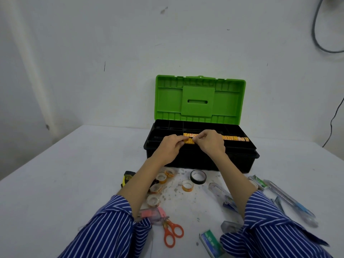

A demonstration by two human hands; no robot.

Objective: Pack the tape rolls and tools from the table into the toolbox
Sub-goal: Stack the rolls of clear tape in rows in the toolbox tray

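**Both hands on tape rolls over the open toolbox**

White table (74, 164) fills the lower view, w/ a white wall behind. At its far centre stands the toolbox (201, 161): black body, green lid (200, 99) raised upright, black tray w/ several compartments on top.

Two forearms in blue-and-white striped sleeves (115, 228) reach fwd to the box. Left hand (168, 148) and right hand (210, 142) meet over the tray's front part, fingers of each curled and pinching a short stack of orange-yellow tape rolls (189, 140) between them, held on its side. Just behind, a row of tape rolls (234, 138) of the same kind lies along a long tray slot, running out to the right of the right hand.

On the table in front of the box, btwn the arms: a black tape roll (198, 176) on edge, one small orange tape roll (187, 185) near it, and a cluster of small loose rolls (160, 181) beside the left forearm. A yellow-black tape measure (127, 178) sits left of that forearm, partly hidden.

Nearer the person: a pink-and-clear tool (154, 214), exact type unclear, w/ orange-handled scissors (172, 233) just below it. A green staple box (211, 243) lies at the bottom edge. Right of the right arm: clear-bodied utility knives (290, 200) and a green-white packet (258, 181); a clear stapler-like item (221, 194) is partly under the right forearm.
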